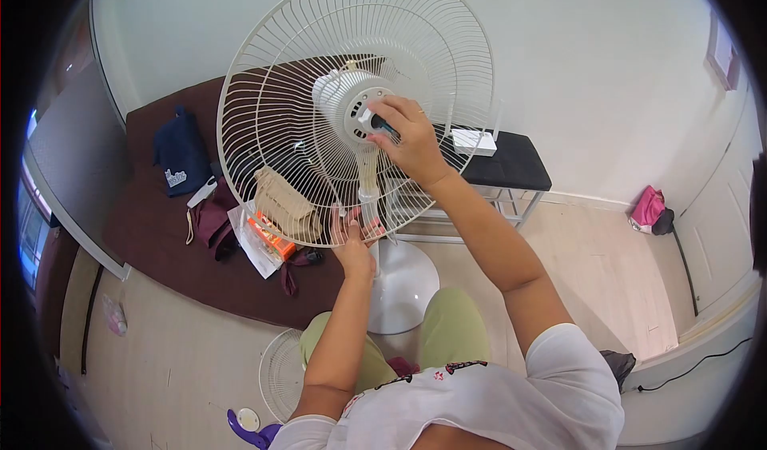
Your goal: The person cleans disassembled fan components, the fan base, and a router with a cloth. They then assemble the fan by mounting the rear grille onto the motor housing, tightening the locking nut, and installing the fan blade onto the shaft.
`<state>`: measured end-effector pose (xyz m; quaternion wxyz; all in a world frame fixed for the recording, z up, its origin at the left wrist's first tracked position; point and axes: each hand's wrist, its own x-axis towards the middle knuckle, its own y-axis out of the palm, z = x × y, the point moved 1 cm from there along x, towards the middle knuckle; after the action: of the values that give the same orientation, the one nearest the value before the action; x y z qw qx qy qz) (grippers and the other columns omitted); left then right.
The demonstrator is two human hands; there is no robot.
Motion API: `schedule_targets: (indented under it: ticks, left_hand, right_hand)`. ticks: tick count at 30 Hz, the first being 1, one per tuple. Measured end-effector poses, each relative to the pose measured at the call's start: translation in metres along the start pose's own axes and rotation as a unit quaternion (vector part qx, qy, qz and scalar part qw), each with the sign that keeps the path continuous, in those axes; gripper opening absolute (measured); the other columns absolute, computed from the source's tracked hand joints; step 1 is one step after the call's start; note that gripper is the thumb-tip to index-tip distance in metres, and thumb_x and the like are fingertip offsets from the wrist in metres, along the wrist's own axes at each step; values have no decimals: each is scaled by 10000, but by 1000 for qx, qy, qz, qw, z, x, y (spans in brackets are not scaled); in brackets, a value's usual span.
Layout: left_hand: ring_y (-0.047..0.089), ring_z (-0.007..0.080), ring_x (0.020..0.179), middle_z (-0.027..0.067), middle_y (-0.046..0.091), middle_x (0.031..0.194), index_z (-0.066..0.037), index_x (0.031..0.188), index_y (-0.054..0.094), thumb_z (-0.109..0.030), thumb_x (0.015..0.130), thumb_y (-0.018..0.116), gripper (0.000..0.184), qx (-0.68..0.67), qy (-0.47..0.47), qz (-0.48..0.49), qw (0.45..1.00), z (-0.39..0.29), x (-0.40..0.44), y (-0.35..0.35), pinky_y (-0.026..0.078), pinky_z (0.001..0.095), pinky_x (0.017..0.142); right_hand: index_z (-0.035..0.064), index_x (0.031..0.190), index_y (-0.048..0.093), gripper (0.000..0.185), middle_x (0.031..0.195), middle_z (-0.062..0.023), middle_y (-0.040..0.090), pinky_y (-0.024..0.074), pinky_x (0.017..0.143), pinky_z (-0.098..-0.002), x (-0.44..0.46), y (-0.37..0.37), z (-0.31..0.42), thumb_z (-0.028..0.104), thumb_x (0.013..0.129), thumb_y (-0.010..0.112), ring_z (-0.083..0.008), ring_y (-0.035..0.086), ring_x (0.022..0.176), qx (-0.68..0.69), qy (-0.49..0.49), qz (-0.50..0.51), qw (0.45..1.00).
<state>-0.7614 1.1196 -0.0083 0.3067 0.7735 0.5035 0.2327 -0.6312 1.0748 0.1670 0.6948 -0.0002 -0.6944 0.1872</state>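
Observation:
A white stand fan rises in front of me on a round base. Its rear wire grille is exposed, and no blades show on the hub. My right hand is closed at the motor hub, with thumb and fingers around a small white and dark piece that I cannot make out. At the bottom of the grille, my left hand grips the rim beside the fan's neck, its fingers partly behind the wires.
A second wire grille lies by my left leg, near a purple object. The brown couch holds a navy bag, a tan pouch and an orange box. A black bench bears a white box.

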Motion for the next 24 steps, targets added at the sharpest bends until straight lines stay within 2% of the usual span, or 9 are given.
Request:
schedule_targets:
  ticks: [2,6,8,9,12,14,15,17,24]
  left_hand:
    - [657,251,765,143,521,1188,-174,1416,251,-13,926,376,531,4,3,5,1000,0,1,0,575,350,593]
    - [650,297,814,130,508,1195,-170,1418,251,-7,914,371,543,7,2,13,1000,1,2,2,570,409,635]
    - [650,299,814,128,509,1192,-173,1419,249,-7,915,369,545,10,4,12,1000,1,1,4,570,405,631]
    - [651,300,815,126,509,1188,-176,1421,246,-7,915,368,547,15,5,11,1000,2,0,5,571,402,627]
    - [652,271,785,143,506,1210,-173,1412,254,3,914,374,542,-1,-7,-2,1000,3,0,6,578,385,600]
    - [652,271,787,143,506,1212,-176,1412,254,2,913,375,543,-1,-12,2,1000,4,0,6,578,384,601]
    - [653,271,788,144,506,1213,-178,1411,253,2,912,375,545,-2,-14,7,1000,5,1,7,579,383,601]
    - [653,269,788,142,506,1213,-181,1412,253,-1,913,376,544,0,-7,2,1000,6,4,8,578,381,600]
    - [653,269,795,130,500,1219,-194,1411,260,-9,922,375,535,-1,10,2,1000,2,10,6,571,374,601]
  right_hand:
    - [59,1117,596,520,1123,-103,553,462,851,-355,3,-1,-5,98,629,771,-282,547,971,-8,-49,68,996]
    - [82,1172,570,607,1141,-132,521,459,867,-359,11,2,-1,122,610,796,-291,543,981,10,-38,87,995]
    - [69,1174,543,629,1124,-165,497,468,853,-363,9,2,10,167,612,808,-294,546,963,72,58,32,995]
    - [69,1174,543,629,1124,-165,497,468,853,-363,8,2,14,167,612,808,-294,546,963,73,57,33,995]
    - [45,1143,524,622,1075,-185,497,467,833,-377,7,6,19,213,619,815,-302,542,932,30,133,0,991]
    - [18,1060,542,517,1083,-183,497,462,824,-393,8,9,17,198,643,788,-320,537,901,-6,180,24,983]
    - [18,1060,542,517,1083,-183,497,462,824,-393,9,9,17,198,643,788,-320,537,901,-6,179,23,984]
    - [32,1068,558,473,1088,-172,502,458,821,-395,11,9,20,119,649,761,-333,527,939,-53,85,38,994]
    - [74,1110,567,484,1116,-153,501,457,853,-379,13,16,6,16,655,720,-331,499,1038,-97,-16,80,992]
